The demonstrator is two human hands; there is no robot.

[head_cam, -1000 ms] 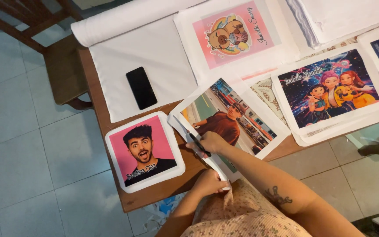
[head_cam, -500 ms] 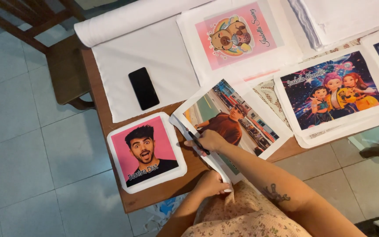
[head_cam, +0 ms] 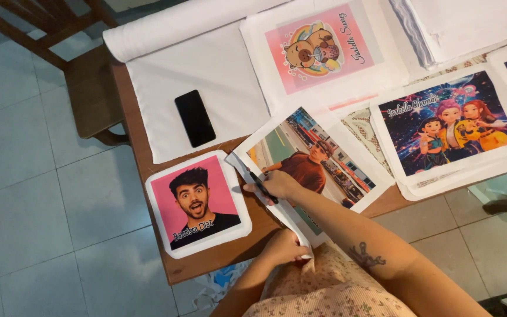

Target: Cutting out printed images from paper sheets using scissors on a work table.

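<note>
Head view, looking straight down. Street-scene print [head_cam: 309, 161]: white-bordered fabric sheet showing a figure in a brown top before coloured buildings, lying tilted at the near edge of the worktop [head_cam: 142, 158], its lower corner hanging over that edge toward the person.

Right hand [head_cam: 277, 186]: closed around dark scissors [head_cam: 259, 185] at the print's left border, blades pointing to 10 o'clock; forearm runs in from 4 o'clock, bearing a small dark tattoo [head_cam: 366, 256].

Left hand [head_cam: 286, 246]: at 6 o'clock of the right hand, fingers pinched on the overhanging white strip of the print's border, just off the worktop edge.

Portrait print [head_cam: 198, 202]: pink ground, dark-haired figure, rounded white border; at 9 o'clock of the scissors, just beside the street-scene print.

Black phone [head_cam: 195, 117]: at 11 o'clock, face down or screen dark, lying on a plain white cloth [head_cam: 206, 64] rolled along its far side.

Pink cartoon-animal print [head_cam: 318, 47]: at 12 o'clock. Three-figure cartoon print [head_cam: 450, 123] on a dark starry ground: at 2 o'clock, on a stack of white sheets.

Worktop: brown wood, narrow. Wooden chair [head_cam: 83, 88] at 10 o'clock, touching the worktop's end. Floor [head_cam: 36, 205]: pale grey-blue square tiles.
</note>
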